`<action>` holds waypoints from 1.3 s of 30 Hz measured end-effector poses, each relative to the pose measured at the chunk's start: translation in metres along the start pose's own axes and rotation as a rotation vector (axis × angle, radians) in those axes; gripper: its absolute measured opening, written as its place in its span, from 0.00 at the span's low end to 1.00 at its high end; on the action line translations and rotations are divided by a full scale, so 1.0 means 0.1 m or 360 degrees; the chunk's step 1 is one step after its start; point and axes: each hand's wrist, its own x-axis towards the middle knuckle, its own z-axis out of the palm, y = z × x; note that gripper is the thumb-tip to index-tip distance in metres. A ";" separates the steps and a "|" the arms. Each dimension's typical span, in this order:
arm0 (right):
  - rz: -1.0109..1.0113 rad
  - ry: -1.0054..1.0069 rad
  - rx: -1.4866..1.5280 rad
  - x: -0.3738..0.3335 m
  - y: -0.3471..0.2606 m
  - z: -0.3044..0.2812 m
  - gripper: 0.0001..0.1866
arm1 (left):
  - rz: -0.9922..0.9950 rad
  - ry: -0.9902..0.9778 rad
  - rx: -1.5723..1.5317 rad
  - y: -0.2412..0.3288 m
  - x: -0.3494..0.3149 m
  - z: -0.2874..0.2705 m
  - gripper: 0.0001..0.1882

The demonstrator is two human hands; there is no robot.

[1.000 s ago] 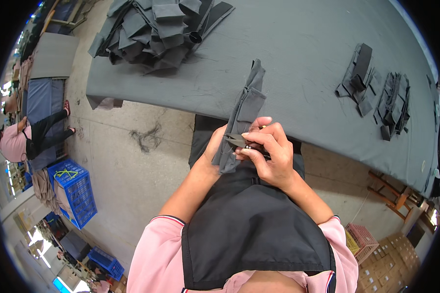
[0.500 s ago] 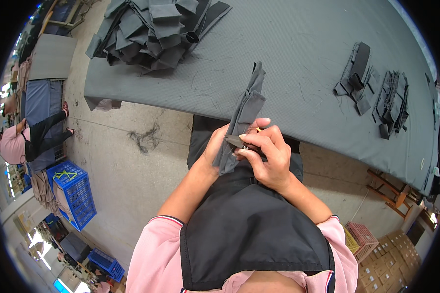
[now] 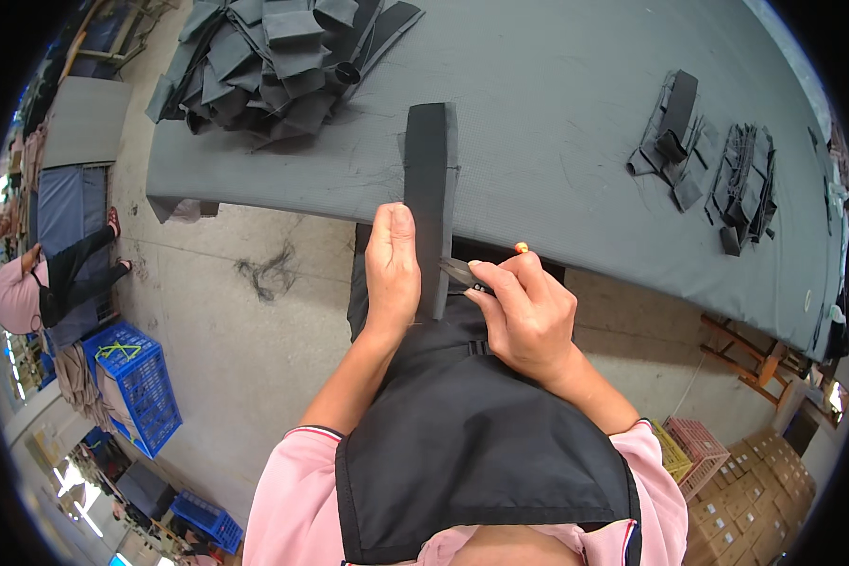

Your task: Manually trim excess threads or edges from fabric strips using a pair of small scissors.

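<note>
A long dark grey fabric strip point(image 3: 427, 179) stands out in front of me, its far end over the table's near edge. My left hand point(image 3: 393, 269) is closed on its left side, thumb pointing up along the cloth. From the right, my right hand point(image 3: 528, 307) grips a pair of small thread snips point(image 3: 460, 272), whose blades touch or almost touch the strip's right edge. A small orange-yellow tip point(image 3: 522, 247) shows above the right fingers. My left fingers are hidden behind the cloth.
The grey-covered table point(image 3: 519, 123) carries a heap of dark fabric pieces point(image 3: 274, 71) at far left and two smaller bundles point(image 3: 747, 179) at right. Loose threads point(image 3: 269, 272) lie on the floor. A blue crate point(image 3: 137, 387) and another person point(image 3: 28, 292) are at left.
The strip has been turned from its crumpled, folded side to a flat, smooth face. My left hand has shifted left and upright; the right hand with the snips has moved slightly right.
</note>
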 end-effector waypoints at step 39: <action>0.0154 0.0189 0.0091 0.09 0.30 0.02 0.14 | -0.0805 -0.0866 -0.1122 0.20 -0.04 -0.13 0.22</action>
